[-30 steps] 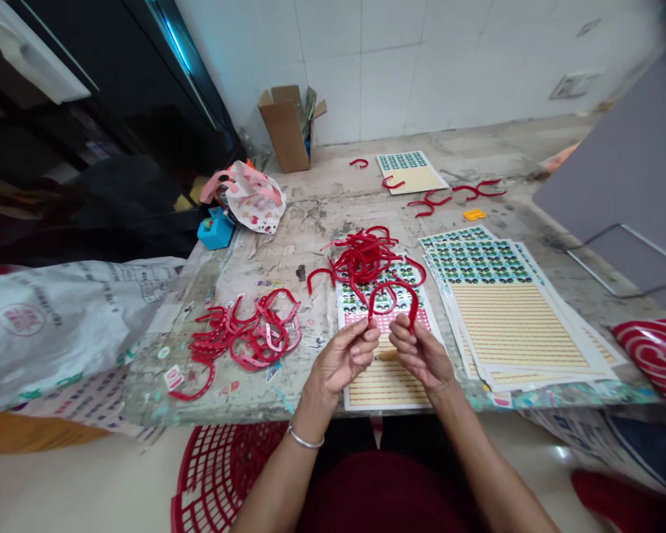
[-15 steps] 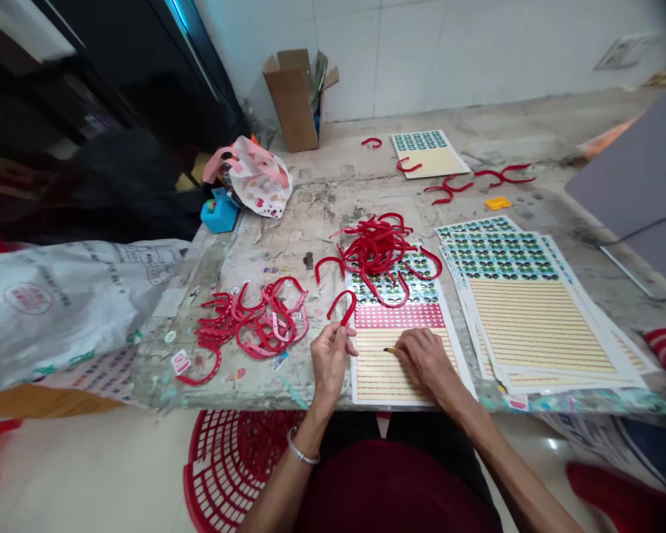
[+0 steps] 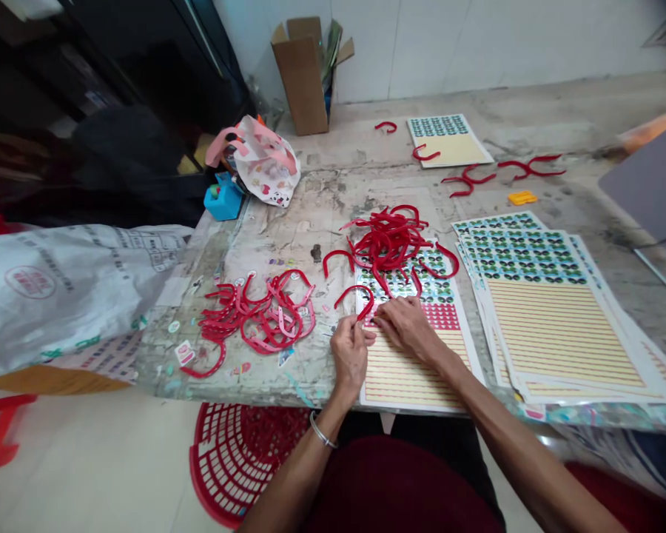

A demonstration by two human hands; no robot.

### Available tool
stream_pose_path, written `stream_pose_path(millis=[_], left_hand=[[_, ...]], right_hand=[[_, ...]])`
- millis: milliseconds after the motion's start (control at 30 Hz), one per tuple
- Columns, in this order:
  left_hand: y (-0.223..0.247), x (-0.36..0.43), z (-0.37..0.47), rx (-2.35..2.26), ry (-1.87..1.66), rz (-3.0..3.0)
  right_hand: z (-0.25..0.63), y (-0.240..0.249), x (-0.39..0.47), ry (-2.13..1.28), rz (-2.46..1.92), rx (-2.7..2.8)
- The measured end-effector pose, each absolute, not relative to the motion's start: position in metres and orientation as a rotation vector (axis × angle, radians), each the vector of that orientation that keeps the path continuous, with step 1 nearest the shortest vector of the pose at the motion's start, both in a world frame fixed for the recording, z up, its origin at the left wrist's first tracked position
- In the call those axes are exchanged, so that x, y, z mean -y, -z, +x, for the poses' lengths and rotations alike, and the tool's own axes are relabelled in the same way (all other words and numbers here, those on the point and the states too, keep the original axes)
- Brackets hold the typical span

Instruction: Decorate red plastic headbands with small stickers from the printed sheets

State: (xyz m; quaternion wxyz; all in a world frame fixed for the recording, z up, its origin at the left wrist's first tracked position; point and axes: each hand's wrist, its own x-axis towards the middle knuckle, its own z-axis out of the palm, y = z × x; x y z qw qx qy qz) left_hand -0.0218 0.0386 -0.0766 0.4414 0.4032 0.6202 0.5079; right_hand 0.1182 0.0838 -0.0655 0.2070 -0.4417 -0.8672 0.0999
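Note:
My left hand (image 3: 351,355) pinches one end of a red U-shaped headband (image 3: 370,290), whose curve points away from me. Close beside it, my right hand (image 3: 404,326) has its fingers drawn together over the pink-dotted band of a sticker sheet (image 3: 411,370); what they hold, if anything, is hidden. That sheet carries blue-green pictures at the top and yellow striped rows below. A heap of red headbands (image 3: 391,240) covers its far end. To the left lies a second pile of headbands (image 3: 277,318), some pink or dotted.
More sticker sheets (image 3: 555,326) are stacked at the right, with a small yellow piece (image 3: 522,198) beyond them. Farther back are a smaller sheet (image 3: 455,148), several loose headbands and a cardboard box (image 3: 305,81). A fabric bag (image 3: 269,163) and blue box (image 3: 223,201) stand left. Below is a red basket (image 3: 216,474).
My right hand has moved away from me and leftward, towards the headband's end. The small yellow, dark-tipped piece in its fingers is now out of sight. The view has shifted slightly.

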Motion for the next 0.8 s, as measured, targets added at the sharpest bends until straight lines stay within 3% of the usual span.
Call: stream_pose_path(millis=[267, 800], left_hand=[[0.081, -0.040, -0.022, -1.563, -1.249, 1.045], [0.082, -0.041, -0.023, -1.622, -1.209, 1.143]], right_hand=[[0.120, 0.067, -0.092, -0.168, -1.181, 2.509], [0.117, 0.081, -0.101, -0.535, -1.001, 2.262]])
